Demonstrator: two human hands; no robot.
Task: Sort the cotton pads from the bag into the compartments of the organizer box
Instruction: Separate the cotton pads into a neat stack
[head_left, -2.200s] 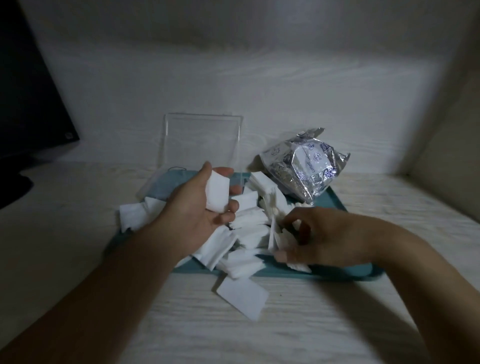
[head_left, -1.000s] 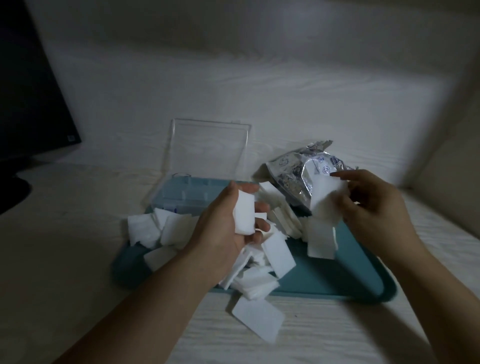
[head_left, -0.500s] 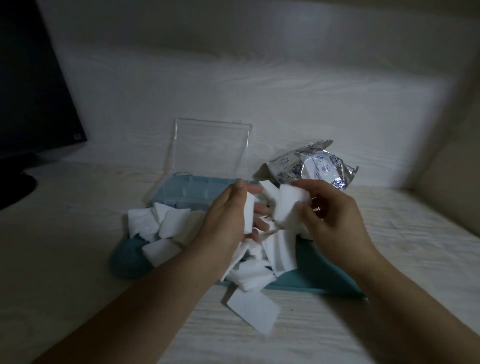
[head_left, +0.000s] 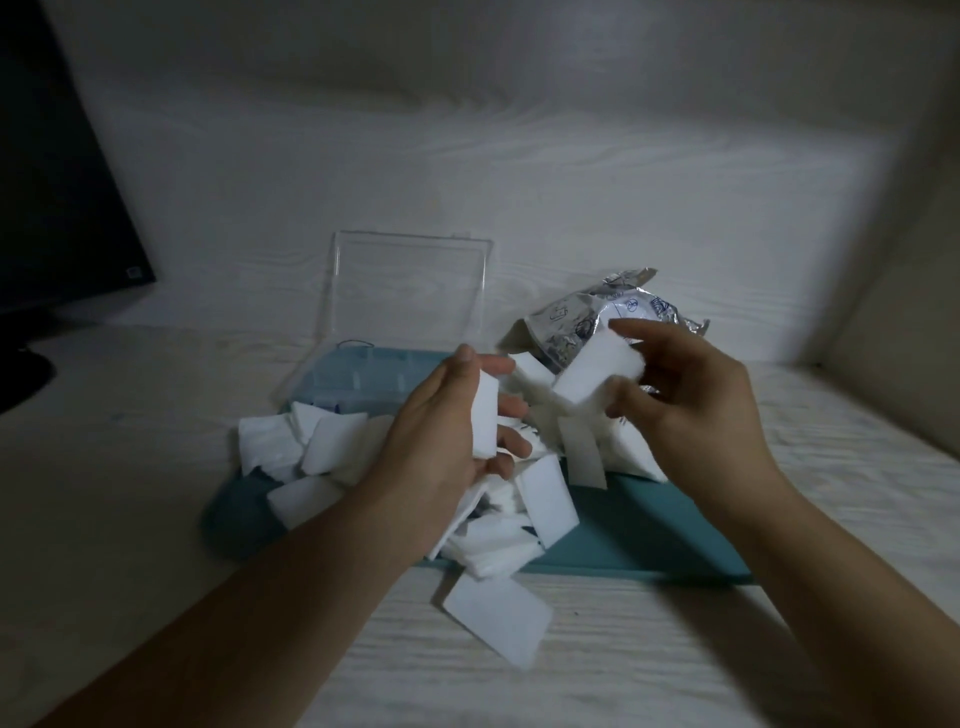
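My left hand (head_left: 447, 431) grips a small stack of white cotton pads (head_left: 484, 415) upright between thumb and fingers. My right hand (head_left: 691, 405) pinches a thicker bunch of pads (head_left: 597, 374) just to the right of it, tilted, with a few pads dangling below. Several loose pads (head_left: 311, 447) lie heaped on a teal tray (head_left: 649, 530). One pad (head_left: 496, 621) lies off the tray on the table. The blue organizer box (head_left: 363, 382) stands behind with its clear lid (head_left: 410, 291) raised. The silver bag (head_left: 587, 317) lies behind my right hand.
A dark monitor (head_left: 57, 208) stands at the far left, its base on the pale wooden table (head_left: 130, 519). A pale wall runs behind the box, and a side wall closes in at the far right.
My right hand lifted a bunch of pads off the tray and brought it leftward toward the stack in my left hand. My left hand rose slightly and kept its stack.
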